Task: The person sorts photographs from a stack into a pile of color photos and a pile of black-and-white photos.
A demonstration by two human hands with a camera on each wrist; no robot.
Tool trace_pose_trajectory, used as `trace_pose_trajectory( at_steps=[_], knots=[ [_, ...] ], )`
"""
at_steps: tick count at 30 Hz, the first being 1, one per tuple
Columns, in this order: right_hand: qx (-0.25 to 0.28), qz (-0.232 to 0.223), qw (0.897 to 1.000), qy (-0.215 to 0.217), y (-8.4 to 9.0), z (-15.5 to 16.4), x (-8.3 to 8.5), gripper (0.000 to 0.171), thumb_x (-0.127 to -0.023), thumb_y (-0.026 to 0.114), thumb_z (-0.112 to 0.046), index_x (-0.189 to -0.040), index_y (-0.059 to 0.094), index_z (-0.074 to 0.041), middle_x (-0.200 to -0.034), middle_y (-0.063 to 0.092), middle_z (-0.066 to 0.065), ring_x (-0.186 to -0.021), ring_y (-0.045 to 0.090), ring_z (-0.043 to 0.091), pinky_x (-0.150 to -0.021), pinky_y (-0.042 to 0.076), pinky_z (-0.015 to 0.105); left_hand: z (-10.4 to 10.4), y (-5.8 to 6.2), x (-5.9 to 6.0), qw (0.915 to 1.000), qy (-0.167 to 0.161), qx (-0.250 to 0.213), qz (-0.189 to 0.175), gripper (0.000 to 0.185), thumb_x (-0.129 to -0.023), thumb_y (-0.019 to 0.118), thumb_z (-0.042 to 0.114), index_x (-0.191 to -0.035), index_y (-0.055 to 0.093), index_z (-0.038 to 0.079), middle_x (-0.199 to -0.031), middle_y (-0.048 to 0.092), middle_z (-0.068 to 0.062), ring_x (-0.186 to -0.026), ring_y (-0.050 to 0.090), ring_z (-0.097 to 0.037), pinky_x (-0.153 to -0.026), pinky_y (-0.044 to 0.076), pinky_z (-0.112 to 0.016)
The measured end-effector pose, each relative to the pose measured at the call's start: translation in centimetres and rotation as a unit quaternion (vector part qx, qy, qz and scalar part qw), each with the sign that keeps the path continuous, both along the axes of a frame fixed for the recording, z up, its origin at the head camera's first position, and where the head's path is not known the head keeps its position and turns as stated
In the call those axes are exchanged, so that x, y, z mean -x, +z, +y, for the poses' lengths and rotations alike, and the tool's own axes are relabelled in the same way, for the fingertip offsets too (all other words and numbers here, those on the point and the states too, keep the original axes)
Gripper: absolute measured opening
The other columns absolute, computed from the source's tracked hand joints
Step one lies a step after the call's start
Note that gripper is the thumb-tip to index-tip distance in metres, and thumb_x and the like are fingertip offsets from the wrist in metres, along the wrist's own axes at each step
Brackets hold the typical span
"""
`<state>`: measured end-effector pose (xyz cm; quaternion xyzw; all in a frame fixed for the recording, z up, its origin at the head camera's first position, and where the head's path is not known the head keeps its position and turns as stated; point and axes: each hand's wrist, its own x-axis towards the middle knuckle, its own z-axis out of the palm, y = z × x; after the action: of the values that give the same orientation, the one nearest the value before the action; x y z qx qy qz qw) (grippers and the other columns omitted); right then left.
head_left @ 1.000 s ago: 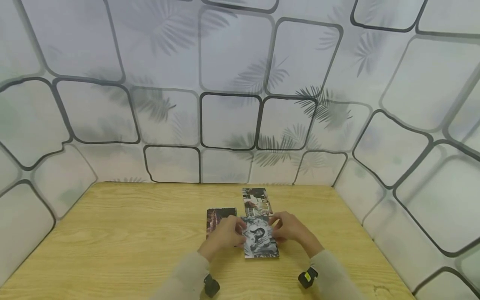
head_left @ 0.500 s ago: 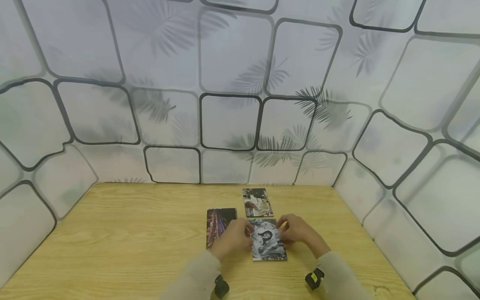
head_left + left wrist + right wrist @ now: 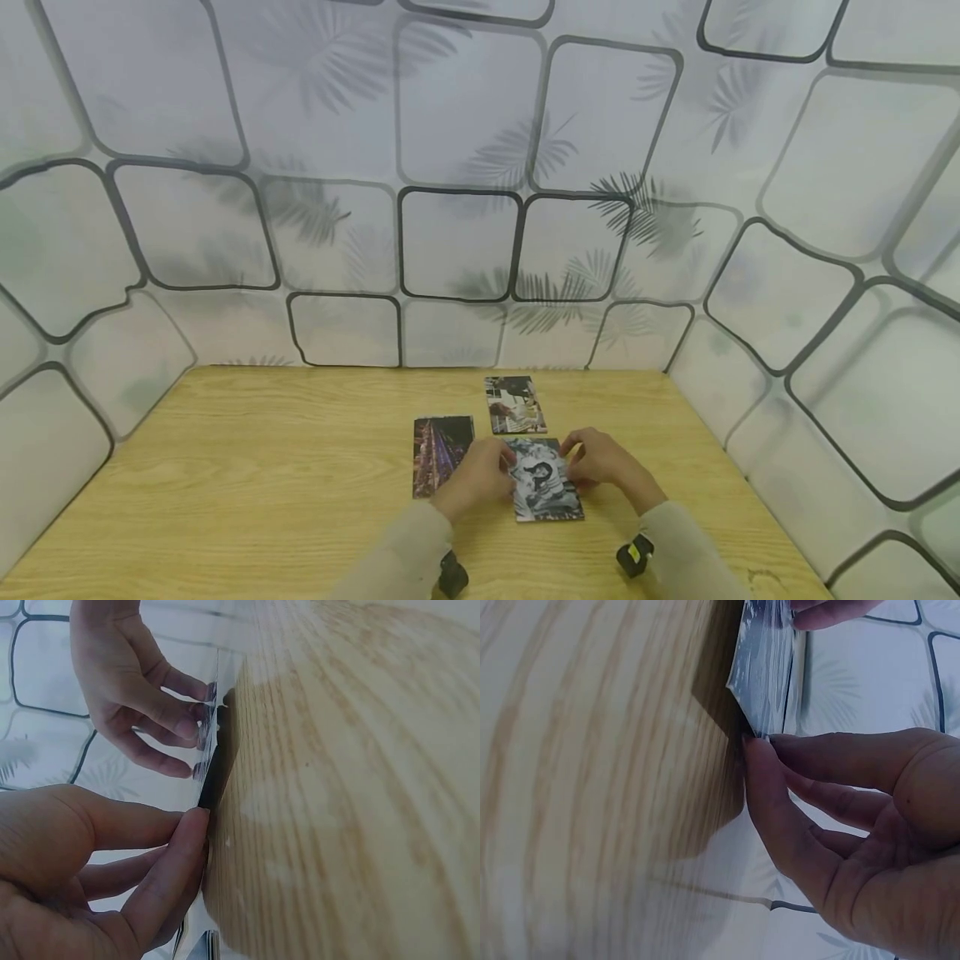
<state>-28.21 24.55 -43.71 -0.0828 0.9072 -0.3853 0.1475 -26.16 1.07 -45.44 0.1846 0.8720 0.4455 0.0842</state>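
A black-and-white picture card (image 3: 546,492) showing a dark-haired figure lies between my two hands, a little above or on the wooden table. My left hand (image 3: 481,475) pinches its left edge between thumb and fingers. At the opposite edge my right hand (image 3: 602,463) pinches the card with thumb and index finger. The right wrist view shows the card (image 3: 763,671) edge-on, with a shadow under it on the wood. A card with a purple night-city picture (image 3: 438,454) lies just left, partly covered by my left hand. Behind lies a card with an indoor scene (image 3: 516,406).
The pale wooden table (image 3: 285,467) spreads wide to the left and front. Wall covering (image 3: 337,250) with grey outlines and leaf prints closes off the back and sides. A small black device (image 3: 634,556) sits at the right wrist, another (image 3: 452,575) at the left.
Both hands have moved right with the black-and-white card, slightly toward the front as well. More of the night-city card shows, and the indoor-scene card is fully uncovered. Those two cards stayed put.
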Motion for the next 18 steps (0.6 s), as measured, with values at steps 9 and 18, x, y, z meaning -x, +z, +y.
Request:
trace_pose_trajectory(
  at_steps=[9,18],
  knots=[
    [-0.017,-0.002,1.0,-0.007,0.31,-0.11,-0.41,0.03,-0.082,0.07,0.009,-0.112,0.067,0.005,-0.083,0.069,0.014,-0.063,0.07,0.02,-0.059,0.064,0.036,0.29,0.04,0.01,1.0,0.008,0.006,-0.002,0.027,-0.081,0.077,-0.005,-0.108,0.069,-0.006,-0.099,0.066,-0.017,-0.085,0.062,-0.024,-0.074,0.06,-0.043],
    [-0.045,0.002,0.999,-0.014,0.53,-0.31,-0.39,0.03,-0.083,0.073,0.007,-0.112,0.068,0.003,-0.084,0.07,0.013,-0.064,0.07,0.021,-0.06,0.063,0.036,-0.42,0.18,-0.26,0.9996,0.015,-0.01,-0.022,0.032,-0.084,0.075,-0.003,-0.116,0.069,-0.005,-0.108,0.066,-0.019,-0.087,0.067,-0.023,-0.075,0.061,-0.043]
  ],
)
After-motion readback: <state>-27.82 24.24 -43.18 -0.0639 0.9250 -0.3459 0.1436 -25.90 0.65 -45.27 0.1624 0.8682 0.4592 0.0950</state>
